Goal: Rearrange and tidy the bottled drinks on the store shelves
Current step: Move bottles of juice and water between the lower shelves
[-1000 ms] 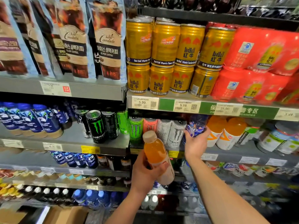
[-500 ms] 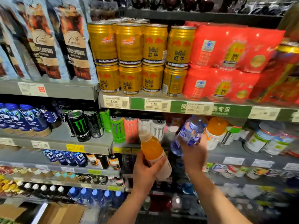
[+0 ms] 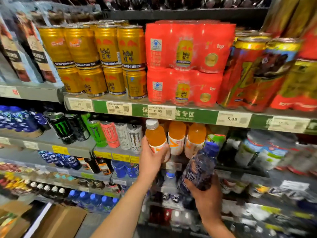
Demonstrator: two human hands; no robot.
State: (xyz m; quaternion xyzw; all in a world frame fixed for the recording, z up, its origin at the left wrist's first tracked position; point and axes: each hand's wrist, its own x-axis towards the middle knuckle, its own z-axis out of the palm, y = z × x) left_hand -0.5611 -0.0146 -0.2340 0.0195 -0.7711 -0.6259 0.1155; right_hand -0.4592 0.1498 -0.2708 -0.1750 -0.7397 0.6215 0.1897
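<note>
Firmly, left grip (image 3: 151, 158) holds smooth orange bottle (image 3: 155, 137); right grip (image 3: 205, 191) clasps crinkly blue bottle (image 3: 199, 169).

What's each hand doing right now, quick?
Left hand: closed around the orange drink bottle, upright at the shelf.
Right hand: closed around the dark blue bottle, tilted.

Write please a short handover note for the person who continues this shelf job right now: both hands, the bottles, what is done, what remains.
Left hand grips the orange bottle, upright, at the shelf front just left of two matching orange bottles.
Right hand grips the blue bottle, tilted, in front of and below that row, off the shelf.
Done: nothing shelved yet.
Left: probably set the orange bottle beside its matches, then put the blue one with the similar blue bottles on a lower shelf to the left.
</note>
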